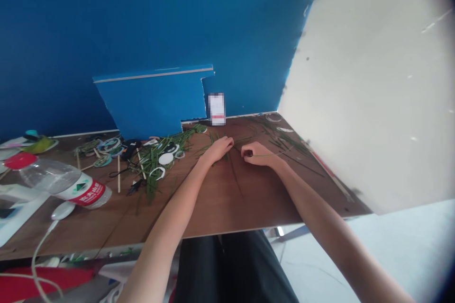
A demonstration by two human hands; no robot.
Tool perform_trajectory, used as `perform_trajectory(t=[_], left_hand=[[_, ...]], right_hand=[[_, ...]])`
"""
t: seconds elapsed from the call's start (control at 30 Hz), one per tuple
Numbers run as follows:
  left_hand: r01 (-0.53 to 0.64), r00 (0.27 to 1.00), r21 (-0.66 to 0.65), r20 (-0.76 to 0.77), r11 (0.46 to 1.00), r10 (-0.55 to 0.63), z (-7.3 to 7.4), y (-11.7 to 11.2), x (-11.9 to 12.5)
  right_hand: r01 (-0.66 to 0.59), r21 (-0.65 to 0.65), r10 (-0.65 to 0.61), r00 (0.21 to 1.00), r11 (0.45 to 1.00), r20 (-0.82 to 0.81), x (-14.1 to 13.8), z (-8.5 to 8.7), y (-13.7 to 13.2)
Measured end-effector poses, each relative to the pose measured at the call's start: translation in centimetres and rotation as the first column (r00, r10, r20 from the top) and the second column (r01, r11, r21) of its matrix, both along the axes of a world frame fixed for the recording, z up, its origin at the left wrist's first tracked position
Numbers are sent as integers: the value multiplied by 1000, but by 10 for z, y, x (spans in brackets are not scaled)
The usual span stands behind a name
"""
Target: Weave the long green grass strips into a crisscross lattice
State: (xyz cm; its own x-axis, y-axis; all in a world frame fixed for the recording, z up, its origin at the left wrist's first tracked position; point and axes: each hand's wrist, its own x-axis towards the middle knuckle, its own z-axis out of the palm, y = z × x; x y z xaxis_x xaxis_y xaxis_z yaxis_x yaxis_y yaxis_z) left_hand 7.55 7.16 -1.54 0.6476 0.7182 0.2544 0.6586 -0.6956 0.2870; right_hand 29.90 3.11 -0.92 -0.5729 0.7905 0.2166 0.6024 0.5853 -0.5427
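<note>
Long, thin green strips like grass blades lie across the brown table. My left hand (219, 148) is closed, its fingertips pressed together where thin green strips meet them. Just to its right, my right hand (258, 153) is curled into a pinch on a thin green strip (272, 155), which trails off to the right past the wrist. A small gap parts the two hands. More green strips (284, 139) are spread loose beyond my right hand. Left of my left hand is a pile of green strips (183, 139) with white rings and a white disc (165, 158) among it.
A clear bottle with a red cap (64, 182) lies tilted at the left, near a white cable (39, 246). Round pieces on sticks (106, 149) lie behind it. A blue board (152, 99) leans at the back, beside a blurred white card (217, 109). A pale panel (362, 90) bounds the right.
</note>
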Motion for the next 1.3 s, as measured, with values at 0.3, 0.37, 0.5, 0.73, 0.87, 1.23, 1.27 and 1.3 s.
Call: perform_trajectory(t=[0.3, 0.37, 0.5, 0.73, 0.87, 1.23, 1.27, 1.3], left_hand=[[-58, 989, -74, 128, 996, 67, -5, 4, -3], [-76, 990, -84, 115, 994, 86, -4, 5, -2], [-114, 992, -58, 41, 992, 116, -3, 6, 3], [-166, 986, -35, 10, 986, 166, -6, 6, 8], [-139, 990, -23, 23, 990, 139, -7, 7, 6], [-71, 970, -154, 222, 986, 104, -7, 12, -3], [-72, 959, -153, 263, 986, 110, -5, 13, -6], [-85, 946, -137, 300, 987, 123, -3, 14, -8]], right_hand=[[23, -1, -23, 1000, 1000, -12, 0, -3, 0], [33, -1, -33, 999, 999, -23, -1, -2, 0], [49, 26, -48, 997, 998, -56, -2, -2, -1], [43, 30, -41, 998, 999, -50, -2, -4, 1], [52, 60, -51, 999, 997, -20, -3, -6, 1], [40, 214, -47, 999, 976, 27, -4, -6, -2], [29, 225, -37, 999, 974, 31, -3, -5, -2], [23, 228, -31, 999, 973, 33, -3, -4, -3]])
